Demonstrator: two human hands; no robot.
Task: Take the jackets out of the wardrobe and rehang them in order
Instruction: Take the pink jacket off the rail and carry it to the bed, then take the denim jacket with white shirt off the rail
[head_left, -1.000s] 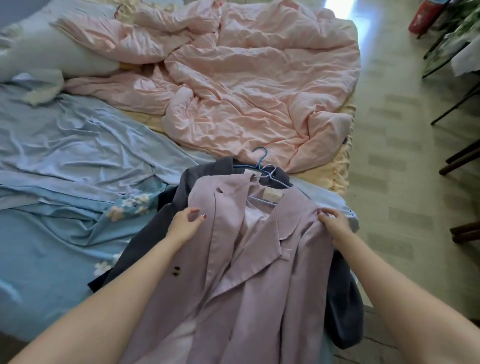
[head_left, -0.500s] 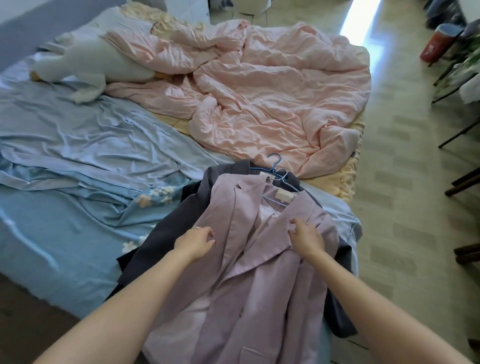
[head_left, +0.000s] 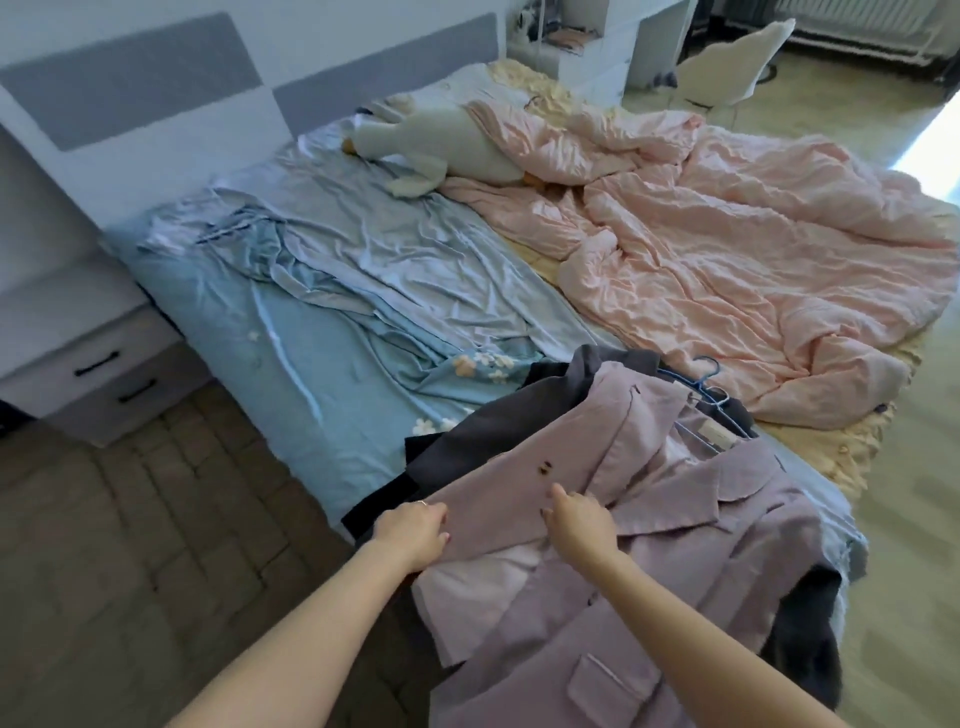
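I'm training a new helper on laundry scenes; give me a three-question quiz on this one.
1. True or false: the lilac blazer lies on top of the dark grey jacket.
2. What colour are the wire hangers? A red, B blue, C white.
3. Which hand grips the blazer's front panel edge?

Key: 1 true. 2 B. 3 the left hand; the right hand rests its fingers on the panel.

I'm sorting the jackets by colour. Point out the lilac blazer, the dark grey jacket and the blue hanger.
lilac blazer (head_left: 675, 525), head view, right lapel
dark grey jacket (head_left: 498, 421), head view, shoulder beside the blazer
blue hanger (head_left: 707, 375), head view, hook
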